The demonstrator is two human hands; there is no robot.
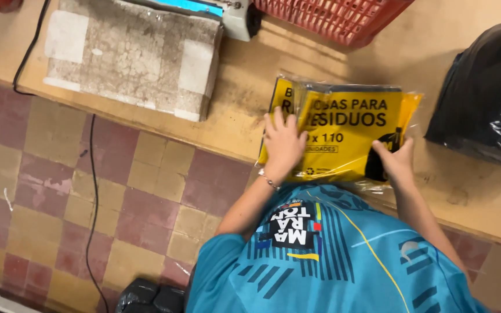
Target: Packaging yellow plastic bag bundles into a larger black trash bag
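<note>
A stack of yellow packets (349,124) with black print, wrapped in clear plastic, lies near the front edge of a wooden table (262,69). My left hand (282,145) lies on the stack's left part with fingers spread, holding it down. My right hand (396,160) grips the stack's lower right corner, thumb on top. A thin bracelet sits on my left wrist. My blue printed shirt (326,255) fills the bottom of the view.
A black plastic bag (485,95) lies on the table to the right. A red plastic crate (337,17) stands at the back. A worn grey slab (131,55) and a white device sit at the back left. A black cable (93,174) runs over the checkered tile floor.
</note>
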